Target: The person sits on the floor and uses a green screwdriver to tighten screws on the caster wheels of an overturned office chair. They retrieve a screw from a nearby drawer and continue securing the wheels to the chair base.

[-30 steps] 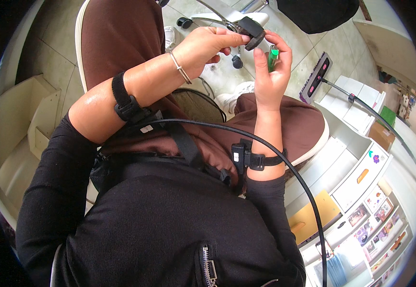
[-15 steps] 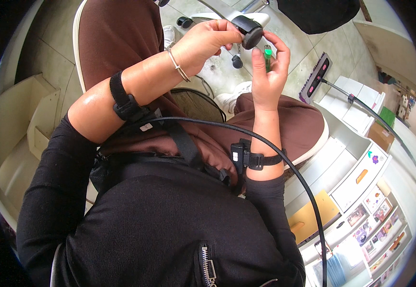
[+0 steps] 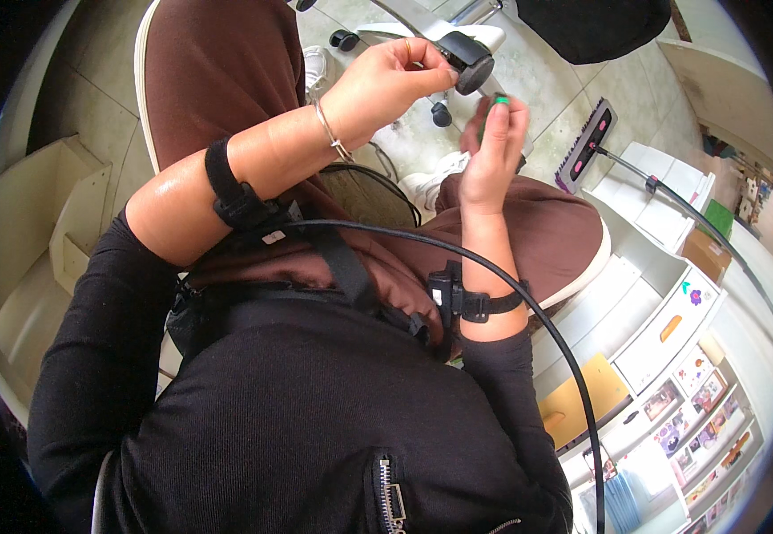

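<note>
My right hand [image 3: 493, 147] is raised in front of me, fingers closed around a small green object [image 3: 499, 103] whose top sticks out. Just to its left, my left hand [image 3: 385, 87] has its fingertips pinched together close to the green object; I cannot see anything between them. A bracelet and a ring are on the left hand. Both forearms carry black strapped bands, and a black cable [image 3: 529, 307] runs across my chest to the right wrist. Behind the fingertips, on the floor, stands a black caster wheel [image 3: 473, 64] of a white chair base.
My knees in brown cloth fill the middle, above a white seat edge [image 3: 593, 267]. A flat floor-cleaning head [image 3: 587, 142] with a long handle lies on the tiles to the right. White shelves [image 3: 671, 320] with picture cards stand lower right, pale wooden boxes [image 3: 40, 258] at left.
My right hand has lifted the green object slightly up and left, closer to the left fingertips. The left hand has barely shifted.
</note>
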`<action>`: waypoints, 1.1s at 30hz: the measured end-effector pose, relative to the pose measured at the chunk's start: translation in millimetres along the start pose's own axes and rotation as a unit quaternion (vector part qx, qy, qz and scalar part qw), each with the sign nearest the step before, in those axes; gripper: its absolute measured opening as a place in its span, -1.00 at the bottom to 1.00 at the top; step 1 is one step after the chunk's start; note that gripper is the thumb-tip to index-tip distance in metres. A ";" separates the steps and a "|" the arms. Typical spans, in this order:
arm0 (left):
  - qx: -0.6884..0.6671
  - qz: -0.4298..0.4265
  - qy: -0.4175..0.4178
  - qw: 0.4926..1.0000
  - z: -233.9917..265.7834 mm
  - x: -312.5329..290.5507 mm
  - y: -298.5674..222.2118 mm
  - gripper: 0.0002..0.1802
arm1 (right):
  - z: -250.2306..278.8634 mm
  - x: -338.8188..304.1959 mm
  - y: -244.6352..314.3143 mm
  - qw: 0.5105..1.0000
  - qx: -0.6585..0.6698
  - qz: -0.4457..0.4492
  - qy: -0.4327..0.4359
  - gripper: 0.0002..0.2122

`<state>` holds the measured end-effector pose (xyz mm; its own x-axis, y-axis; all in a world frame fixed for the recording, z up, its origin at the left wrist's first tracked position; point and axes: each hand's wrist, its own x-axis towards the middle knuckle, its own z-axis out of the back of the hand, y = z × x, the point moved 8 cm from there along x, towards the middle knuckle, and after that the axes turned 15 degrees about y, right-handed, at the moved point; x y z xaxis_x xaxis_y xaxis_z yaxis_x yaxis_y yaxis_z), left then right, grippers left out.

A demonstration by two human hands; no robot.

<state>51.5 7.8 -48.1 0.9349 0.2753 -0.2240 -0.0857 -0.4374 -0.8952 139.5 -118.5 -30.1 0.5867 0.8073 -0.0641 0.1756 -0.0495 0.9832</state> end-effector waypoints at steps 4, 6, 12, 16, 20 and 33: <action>0.027 -0.007 -0.003 1.000 -3.9 -5.5 -4.4 -0.89 | -25.3 -9.0 -49.1 0.974 -0.004 -0.210 0.089 -0.71; -0.008 0.004 -0.004 1.000 -8.0 -7.5 -2.6 -0.87 | -31.6 -4.6 -57.0 0.968 -0.026 -0.226 0.103 -0.72; 0.285 -0.058 -0.016 0.957 -5.3 -8.3 -32.7 -0.66 | -21.7 9.3 -39.4 0.987 -0.006 -0.138 0.088 -0.69; 0.349 -0.075 -0.037 0.933 2.5 -5.5 -35.1 -0.43 | -20.8 9.0 -38.6 0.988 -0.010 -0.131 0.079 -0.71; 0.212 -0.053 0.023 0.976 -1.1 -0.4 -10.5 -0.07 | -21.9 9.6 -34.0 0.990 -0.026 -0.116 0.077 -0.71; -0.029 -0.047 0.101 0.993 -15.1 3.1 4.9 -0.32 | -14.1 -9.5 -31.6 0.968 0.029 -0.210 0.131 -0.71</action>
<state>59.2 -6.4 -47.3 0.9882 0.1436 -0.0532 0.0203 -0.4677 -0.8837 117.3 -116.3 -58.1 0.2345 0.8847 -0.4029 0.4032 0.2886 0.8684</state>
